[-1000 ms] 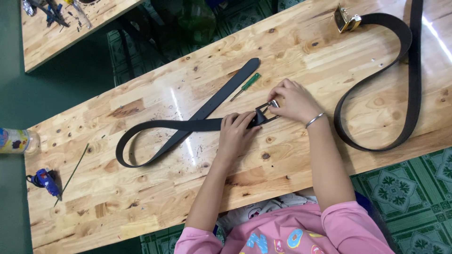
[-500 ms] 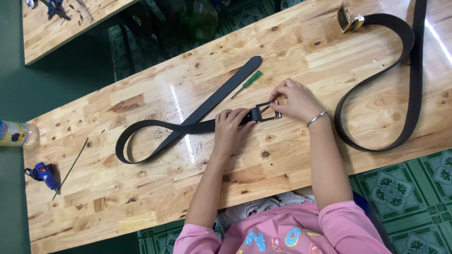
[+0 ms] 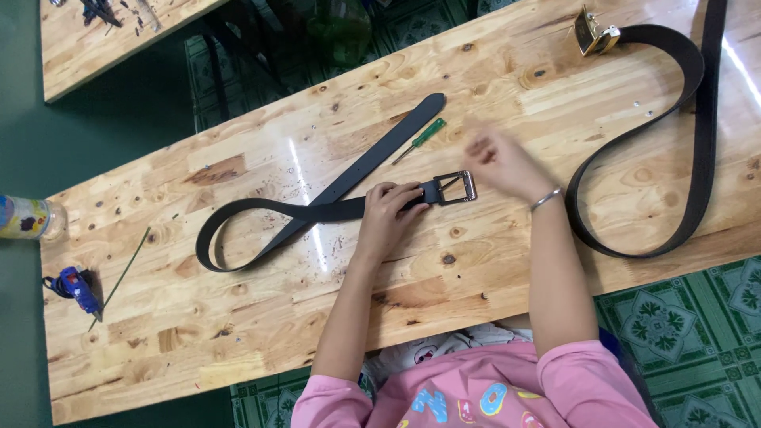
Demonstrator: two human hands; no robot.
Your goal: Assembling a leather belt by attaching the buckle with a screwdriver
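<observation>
A black belt (image 3: 317,208) lies looped and crossed over itself on the wooden workbench (image 3: 238,333). Its silver rectangular buckle (image 3: 456,189) rests flat near the middle. My left hand (image 3: 390,208) presses down on the strap just left of the buckle. Blurred by motion, my right hand (image 3: 501,162) hovers just right of and above the buckle, fingers apart and holding nothing; a silver bracelet circles its wrist. A small green-handled screwdriver (image 3: 420,139) lies above the buckle, left of that hand.
A second black belt (image 3: 674,158) with a gold buckle (image 3: 593,36) curves over the bench's right end. A glue gun (image 3: 73,287) and thin stick (image 3: 125,273) lie at the left, beside a bottle (image 3: 28,218). Another bench (image 3: 111,36) stands top left.
My right hand has let go of the buckle and lifted up and to the right. The buckle now lies flat on the bench. My left hand stays on the strap.
</observation>
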